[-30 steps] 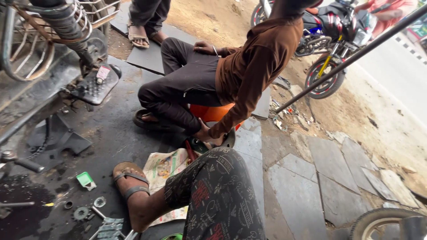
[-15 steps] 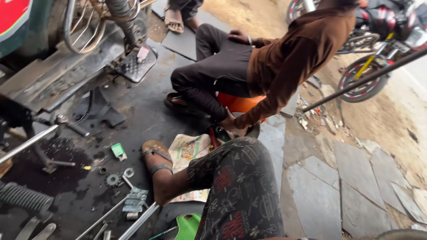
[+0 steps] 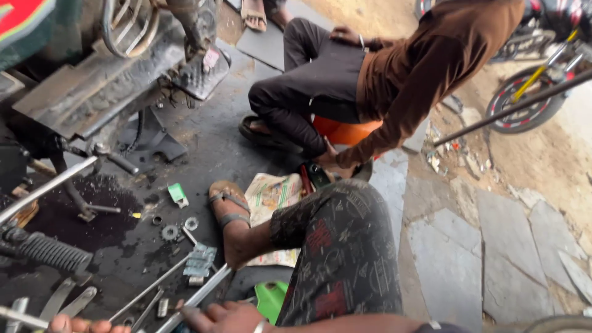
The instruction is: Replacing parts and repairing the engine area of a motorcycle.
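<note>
Head view, oily dark floor of a roadside repair spot, noted left to right

Far left: red-and-green panel at top corner; below it a greasy machine frame with a coiled spring and a ribbed footrest. Black ribbed grip low at left edge, black oil patch beside it

Bottom left: left hand, only fingertips in view at the frame edge, curled; whether closed on anything, cannot tell. Flat metal levers just above it

Lower centre-left: right hand at bottom edge, fingers folded round the lower end of a long steel rod; metal band at the wrist. Rod slants up and right from the hand toward the foot. Second thinner rod lying alongside, apart from it

On floor above rods: small green box, gear, washer, small ring, crumpled grey wrapper

Centre: own bare foot in a sandal, leg in dark patterned trousers crossing the frame. Newspaper spread under the leg, touching the sandal. Green plastic piece below the knee

Upper centre: another person crouched on an orange stool, brown sleeve reaching down, their hand on the floor near a dark tool at the newspaper's edge. Third person's sandalled foot at top

Right: grey stone slabs, sandy ground, a long dark pole slanting across, a motorcycle wheel behind it
</note>
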